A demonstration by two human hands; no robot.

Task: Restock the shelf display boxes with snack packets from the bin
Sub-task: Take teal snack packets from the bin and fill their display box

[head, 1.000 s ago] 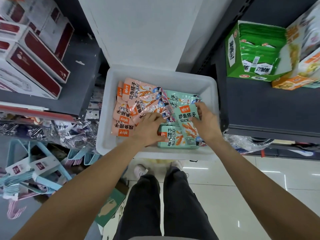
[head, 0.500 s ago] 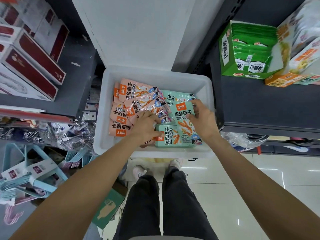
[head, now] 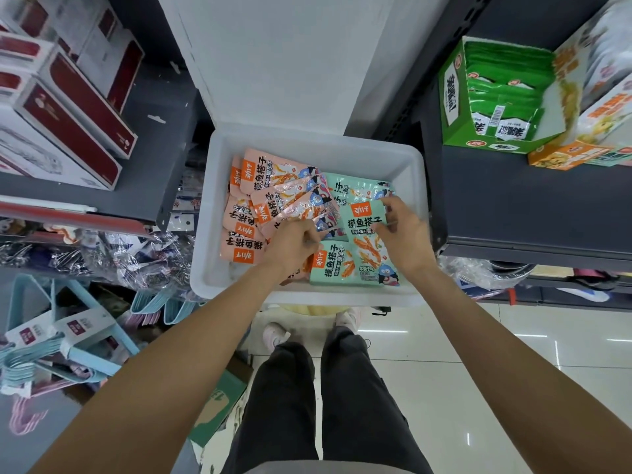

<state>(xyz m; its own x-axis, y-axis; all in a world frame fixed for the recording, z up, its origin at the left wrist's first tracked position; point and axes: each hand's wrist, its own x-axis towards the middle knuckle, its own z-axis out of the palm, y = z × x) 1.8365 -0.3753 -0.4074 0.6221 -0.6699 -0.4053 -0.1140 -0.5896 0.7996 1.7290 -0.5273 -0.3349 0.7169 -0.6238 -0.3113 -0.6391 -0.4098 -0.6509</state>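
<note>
**Both hands in the bin, sorting packets**

Left of frame: red-and-white boxes (head: 68,107) on a dark shelf, not part of the job. Centre: white bin (head: 415,172) holding two piles, pink packets (head: 270,186) fanned on the left side, mint packets (head: 355,265) on the right side.

Left hand (head: 294,244) sits at the lower edge of the pink fan, fingers curled onto the packets; looks like a pinch on one or more, but the exact packet is hidden under the knuckles. Right hand (head: 403,234) has fingers curled round the right edge of the top mint packet (head: 366,220), gripping it.

Key relation: that mint packet lies directly under and just left of the right hand, long axis running up-down in the frame. Right hand is nearer it; left hand is just beside its left edge.

Upper right of frame: green display box (head: 455,97) on the shelf, well apart from the bin, up and to the right. Likely next move is lift and carry that way.
</note>
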